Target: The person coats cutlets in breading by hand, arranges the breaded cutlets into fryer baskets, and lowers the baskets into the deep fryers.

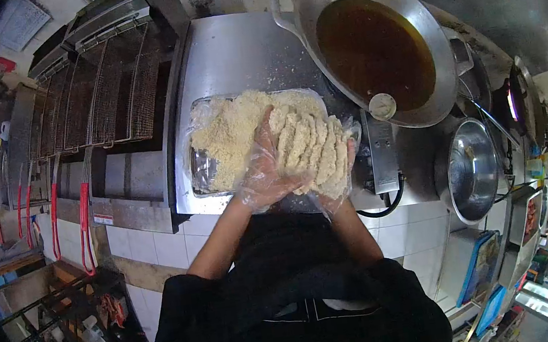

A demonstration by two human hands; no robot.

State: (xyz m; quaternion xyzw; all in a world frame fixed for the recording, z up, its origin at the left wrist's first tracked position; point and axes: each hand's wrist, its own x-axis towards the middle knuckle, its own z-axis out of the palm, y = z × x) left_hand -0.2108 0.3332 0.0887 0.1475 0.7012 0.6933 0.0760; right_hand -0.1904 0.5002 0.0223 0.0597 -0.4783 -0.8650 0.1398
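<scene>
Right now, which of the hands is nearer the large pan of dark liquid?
Right. The right hand is at the pan-side end of the breaded pieces; the left hand is at their opposite end, farther from the pan.

Steel counter [224, 47] in front of me, smudged wall [229, 0] behind it, white tiles [169, 249] below, crowded dark rack [109, 291] low on the left, bright glare [537, 304] far right.

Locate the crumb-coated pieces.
Head view, just right of centre: the crumb-coated pieces are held between the left hand and right hand, over the right side of the crumb tray.
</scene>
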